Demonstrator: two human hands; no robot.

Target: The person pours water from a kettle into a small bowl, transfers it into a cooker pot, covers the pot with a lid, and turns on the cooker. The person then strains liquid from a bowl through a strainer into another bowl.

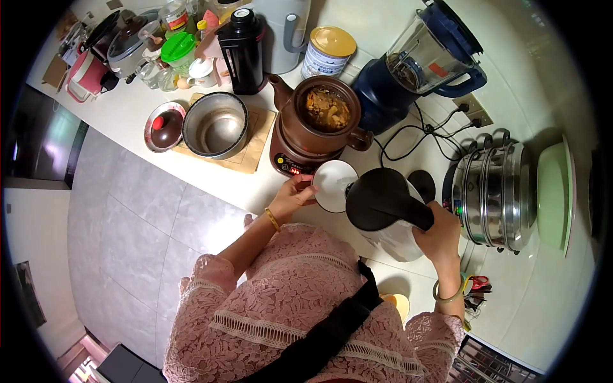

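Observation:
My right hand (pixel 439 237) is wrapped around the black handle of a kettle (pixel 389 239) with a pale body and a black lid. The kettle tips towards a white bowl (pixel 335 185), its spout at the bowl's right rim. Whether liquid is flowing, I cannot tell. My left hand (pixel 299 193) pinches the bowl's left edge between thumb and fingers. Just beyond the bowl stands an uncovered brown clay pot (pixel 300 131) with brownish-yellow pieces in liquid. It sits on a heating base (pixel 288 161) with a lit red display.
Left of the clay pot, a metal pot (pixel 217 149) rests on a wooden board (pixel 257 143), beside a brown lid (pixel 167 131). A black flask (pixel 242 54), a tin (pixel 329 51) and a blender (pixel 408 70) line the back. Stacked steamers (pixel 495 195) stand right, near loose black cords (pixel 424 131).

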